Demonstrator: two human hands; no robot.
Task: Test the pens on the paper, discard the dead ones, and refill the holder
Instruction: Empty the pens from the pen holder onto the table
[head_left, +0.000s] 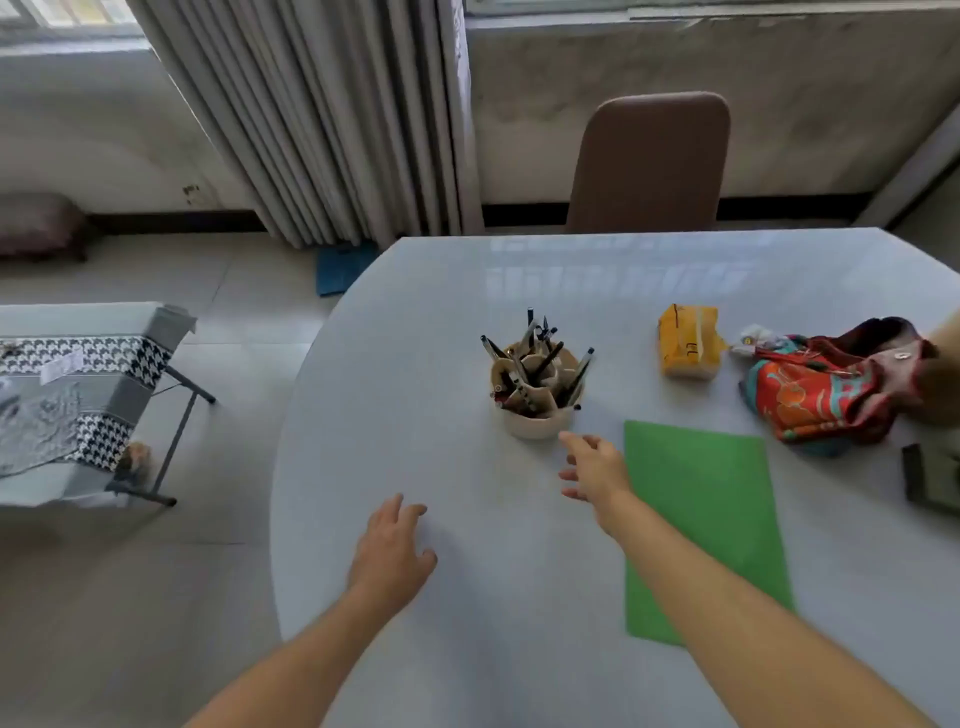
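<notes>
A round beige holder (535, 418) stands near the middle of the pale table (415, 395), packed with several dark pens (540, 358) that lean outward. A green sheet of paper (711, 499) lies flat to its right. My right hand (595, 467) hovers just below the holder, fingers spread and relaxed, holding nothing; its forearm crosses the green sheet's lower left corner. My left hand (392, 551) rests palm down on the table nearer to me, fingers relaxed and empty.
A yellow tissue pack (688, 340) lies behind the paper. A red patterned cloth bag (836, 384) sits at the right, a dark flat object (930, 475) below it. A brown chair (649, 161) stands behind the table; a low side table (78, 395) is left.
</notes>
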